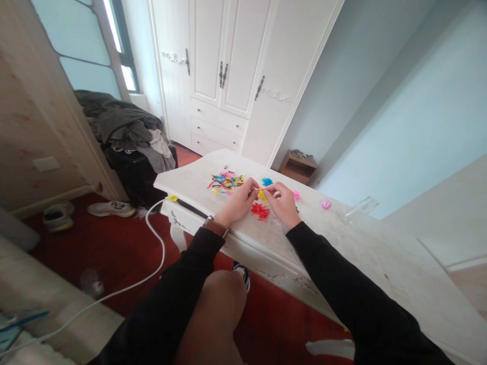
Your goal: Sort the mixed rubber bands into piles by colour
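My left hand (pixel 239 200) and my right hand (pixel 282 203) meet above the white table, fingertips pinched. Stretched between them is a thin reddish-orange rubber band (pixel 261 189). Beneath and in front of the fingers lies a red pile of rubber bands (pixel 261 212). A yellow pile (pixel 262 196) shows partly between my hands, and a blue pile (pixel 267 181) is just beyond. To the left of my left hand spreads a mixed-colour pile (pixel 224 181). On the right side are a pink pile (pixel 296 195), partly behind my right hand, and a lighter pink pile (pixel 326 205).
A clear glass (pixel 361 209) lies on the table (pixel 342 243) at the right. A white cable (pixel 162 243) runs from the table's left edge. Beyond stand a white wardrobe (pixel 216 121), a small wooden cabinet (pixel 299 167) and a black case (pixel 131 170) under clothes.
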Demonstrator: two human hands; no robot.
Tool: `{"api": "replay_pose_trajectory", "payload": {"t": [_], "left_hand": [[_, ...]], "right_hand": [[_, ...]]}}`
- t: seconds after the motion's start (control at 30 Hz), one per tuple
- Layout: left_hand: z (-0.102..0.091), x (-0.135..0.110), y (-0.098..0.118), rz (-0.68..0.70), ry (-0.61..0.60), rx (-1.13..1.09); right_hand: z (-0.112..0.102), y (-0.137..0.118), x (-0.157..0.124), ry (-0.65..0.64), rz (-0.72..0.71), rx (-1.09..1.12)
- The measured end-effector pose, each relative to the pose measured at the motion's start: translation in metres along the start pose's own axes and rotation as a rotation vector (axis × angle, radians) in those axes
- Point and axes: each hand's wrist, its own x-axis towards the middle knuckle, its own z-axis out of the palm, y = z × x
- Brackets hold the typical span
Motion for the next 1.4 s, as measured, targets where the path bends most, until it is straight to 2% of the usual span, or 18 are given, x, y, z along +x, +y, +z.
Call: {"api": "replay_pose_trajectory", "payload": {"t": [0.43,1.4], "left_hand": [[-0.002,0.001,0.002,-0.007,0.029,0.029],[-0.005,-0.001,0.010,-0.047,0.000,0.001]], "right_hand": [[0.000,-0.002,0.000,-0.010,-0.009,-0.015],[0.000,-0.003,0.002,-0.043,-0.039,0.015]]}}
